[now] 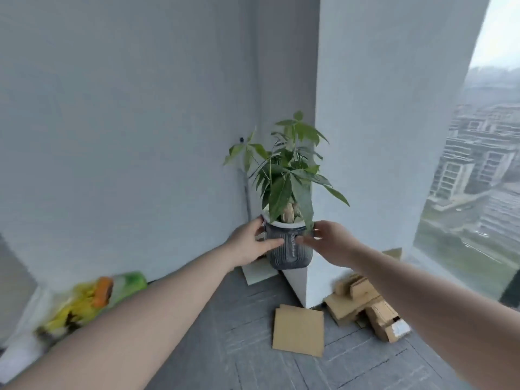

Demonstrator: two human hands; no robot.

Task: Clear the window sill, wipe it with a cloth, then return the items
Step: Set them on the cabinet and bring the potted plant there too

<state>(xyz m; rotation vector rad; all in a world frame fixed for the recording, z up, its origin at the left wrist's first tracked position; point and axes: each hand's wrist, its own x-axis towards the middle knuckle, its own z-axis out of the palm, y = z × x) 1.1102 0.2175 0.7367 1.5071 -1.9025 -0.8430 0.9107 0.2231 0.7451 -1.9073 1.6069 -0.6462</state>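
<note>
A potted plant with long green leaves grows from a dark ribbed pot (289,253) with a white rim. I hold the pot between both hands in front of the white corner. My left hand (250,243) grips its left side with the thumb across the front. My right hand (329,240) wraps the right side. The pot's base is just above a pale sheet (259,271) lying on the floor by the wall; whether it touches the floor I cannot tell. No cloth and no window sill top are in view.
A white pillar (365,136) stands right of the plant, with the window (478,178) beyond it. Flat cardboard (298,330) and folded cardboard boxes (365,308) lie on the grey tiled floor. A green and yellow bag (84,302) sits at lower left.
</note>
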